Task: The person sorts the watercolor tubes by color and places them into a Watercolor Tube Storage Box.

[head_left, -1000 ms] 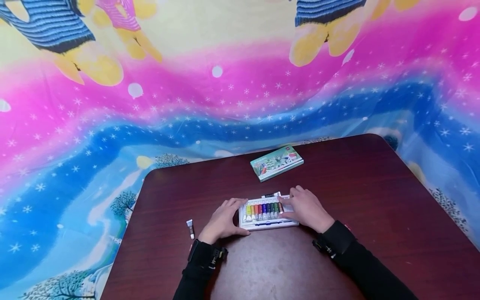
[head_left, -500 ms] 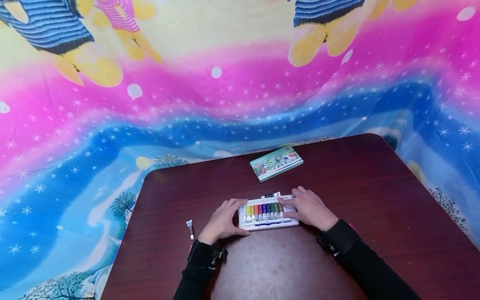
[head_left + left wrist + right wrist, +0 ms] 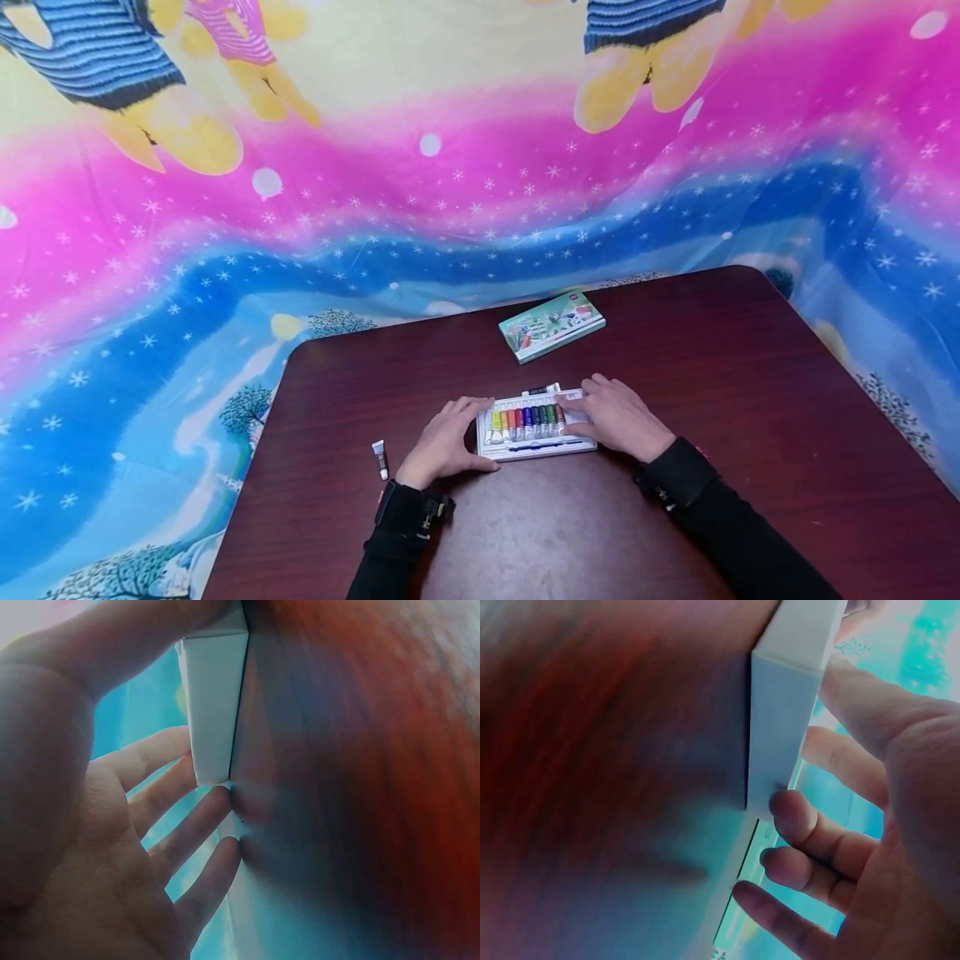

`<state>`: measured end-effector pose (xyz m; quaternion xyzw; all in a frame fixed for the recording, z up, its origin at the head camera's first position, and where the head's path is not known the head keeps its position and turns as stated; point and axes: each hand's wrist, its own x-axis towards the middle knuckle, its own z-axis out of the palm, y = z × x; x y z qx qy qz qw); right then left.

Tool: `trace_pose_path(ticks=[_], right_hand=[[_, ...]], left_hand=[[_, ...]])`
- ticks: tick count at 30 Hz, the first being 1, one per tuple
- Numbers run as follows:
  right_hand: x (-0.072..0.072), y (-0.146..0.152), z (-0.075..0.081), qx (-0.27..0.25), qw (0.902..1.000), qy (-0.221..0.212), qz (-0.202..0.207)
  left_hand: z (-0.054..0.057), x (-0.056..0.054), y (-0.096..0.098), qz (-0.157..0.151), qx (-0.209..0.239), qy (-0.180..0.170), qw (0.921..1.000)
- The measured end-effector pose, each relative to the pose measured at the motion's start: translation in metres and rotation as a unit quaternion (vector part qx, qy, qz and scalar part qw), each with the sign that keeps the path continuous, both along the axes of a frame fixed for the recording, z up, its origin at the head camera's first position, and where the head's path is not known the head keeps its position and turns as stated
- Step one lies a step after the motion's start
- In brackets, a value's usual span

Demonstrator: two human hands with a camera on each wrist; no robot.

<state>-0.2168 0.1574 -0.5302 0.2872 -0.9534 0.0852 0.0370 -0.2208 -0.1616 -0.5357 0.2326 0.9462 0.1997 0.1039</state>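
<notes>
Tray lies on the surface between the left hand, widely spread and touching its end, and the right hand, whose hold I cannot tell from here, so I would press evenly, without disturbing the tubes.

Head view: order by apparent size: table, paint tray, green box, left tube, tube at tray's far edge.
1. Table
2. Paint tray
3. Green box
Left tube, far-edge tube: too alike to rank.
</notes>
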Motion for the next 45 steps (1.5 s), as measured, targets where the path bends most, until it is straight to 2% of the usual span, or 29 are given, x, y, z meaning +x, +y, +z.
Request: trace_pose_path(ticks=[5,10,14,19,23,25,28,29,32,36,45], right_hand=[[-0.001,0.006,0.001,-0.013,0.9994,-0.032,0.007],[-0.002,0.013,0.001,-0.075,0.9938,-0.082,0.000],[-0.001,0.014,0.001,-0.110,0.9871,-0.116,0.011],[-0.003,0.014,-0.004,-0.116,0.9831,-0.142,0.003],[-0.004,0.014,-0.007,-0.116,0.9819,-0.149,-0.005],[-0.004,0.014,-0.007,-0.118,0.9817,-0.150,-0.004],[-0.005,0.014,-0.007,-0.118,0.9823,-0.145,0.000],[-0.005,0.014,-0.006,-0.117,0.9828,-0.143,0.002],[-0.006,0.014,-0.006,-0.116,0.9833,-0.141,0.001],[-0.006,0.013,-0.004,-0.118,0.9825,-0.144,0.000],[-0.006,0.015,-0.004,-0.135,0.9805,-0.142,0.014]], left_hand=[[-0.001,0.000,0.001,0.000,0.000,-0.002,1.0000],[-0.002,-0.001,0.000,-0.002,0.003,-0.002,1.0000],[-0.002,-0.001,-0.001,-0.003,0.009,0.002,1.0000],[0.000,0.000,-0.003,-0.011,0.027,-0.010,0.9995],[0.007,-0.001,-0.010,-0.017,0.060,-0.018,0.9979],[0.014,-0.002,-0.016,-0.001,0.080,-0.003,0.9968],[0.026,-0.005,-0.028,0.041,0.104,0.060,0.9919],[0.029,-0.006,-0.033,0.055,0.108,0.083,0.9891],[0.039,-0.006,-0.051,0.092,0.102,0.119,0.9835],[0.047,-0.002,-0.078,0.111,0.089,0.117,0.9829],[0.051,0.003,-0.119,0.146,0.059,0.078,0.9844]])
